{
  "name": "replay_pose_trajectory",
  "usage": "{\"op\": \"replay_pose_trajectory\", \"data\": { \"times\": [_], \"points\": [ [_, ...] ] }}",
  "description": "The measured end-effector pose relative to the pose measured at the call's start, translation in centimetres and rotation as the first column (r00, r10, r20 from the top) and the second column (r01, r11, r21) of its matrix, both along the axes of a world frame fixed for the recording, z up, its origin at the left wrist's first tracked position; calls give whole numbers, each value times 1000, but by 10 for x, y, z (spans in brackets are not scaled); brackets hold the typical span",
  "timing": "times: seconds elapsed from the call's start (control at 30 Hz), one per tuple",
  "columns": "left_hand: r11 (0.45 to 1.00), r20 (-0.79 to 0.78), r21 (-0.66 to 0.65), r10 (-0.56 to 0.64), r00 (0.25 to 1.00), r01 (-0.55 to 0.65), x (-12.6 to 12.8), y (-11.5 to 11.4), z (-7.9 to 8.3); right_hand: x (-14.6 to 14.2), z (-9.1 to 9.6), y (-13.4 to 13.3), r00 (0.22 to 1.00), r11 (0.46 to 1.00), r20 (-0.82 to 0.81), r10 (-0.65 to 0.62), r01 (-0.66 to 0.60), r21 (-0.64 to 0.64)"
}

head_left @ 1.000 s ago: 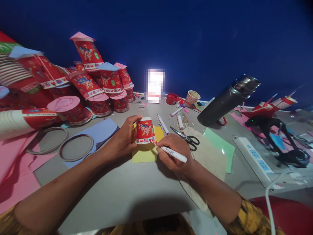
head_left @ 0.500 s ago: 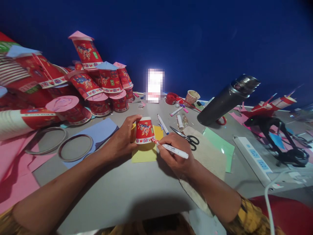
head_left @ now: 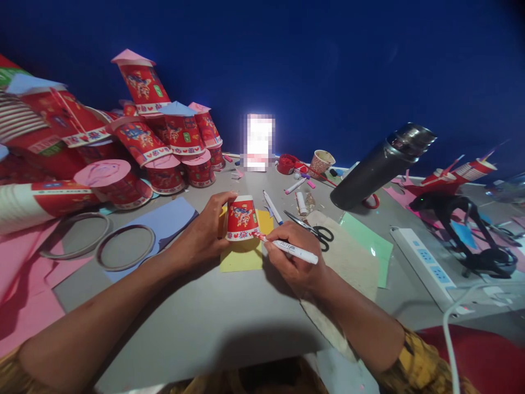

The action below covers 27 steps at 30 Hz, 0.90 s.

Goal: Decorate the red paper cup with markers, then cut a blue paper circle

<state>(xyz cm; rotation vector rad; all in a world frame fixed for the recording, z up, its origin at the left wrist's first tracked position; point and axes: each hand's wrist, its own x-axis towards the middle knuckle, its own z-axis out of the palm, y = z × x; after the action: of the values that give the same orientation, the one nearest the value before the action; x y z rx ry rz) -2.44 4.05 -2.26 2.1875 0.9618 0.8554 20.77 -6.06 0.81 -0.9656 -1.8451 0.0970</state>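
An upside-down red printed paper cup [head_left: 243, 218] stands on a yellow paper sheet [head_left: 241, 257] on the grey table [head_left: 213, 317]. My left hand [head_left: 205, 238] is closed around the cup's left side and holds it down. My right hand [head_left: 293, 260] grips a white marker [head_left: 293, 251] like a pen. Its red tip touches the paper at the cup's lower right rim.
A heap of red paper cups with paper lids [head_left: 135, 142] fills the back left. Two wire rings [head_left: 125, 246] lie on pink and blue sheets. Scissors [head_left: 315, 232], loose pens [head_left: 273, 208], a dark flask [head_left: 379, 167] and a white power strip [head_left: 424, 265] sit to the right.
My right hand with the marker has crept slightly up and right along the cup's rim. The left hand and cup have stayed put.
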Motion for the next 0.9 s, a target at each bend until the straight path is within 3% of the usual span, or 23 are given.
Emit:
{"op": "replay_pose_trajectory", "data": {
  "times": [0.9],
  "points": [
    [999,5,29,-26,1000,26,-1,2,-3,-1,0,0,1000,1000,-11,6,-6,-4]
  ]
}}
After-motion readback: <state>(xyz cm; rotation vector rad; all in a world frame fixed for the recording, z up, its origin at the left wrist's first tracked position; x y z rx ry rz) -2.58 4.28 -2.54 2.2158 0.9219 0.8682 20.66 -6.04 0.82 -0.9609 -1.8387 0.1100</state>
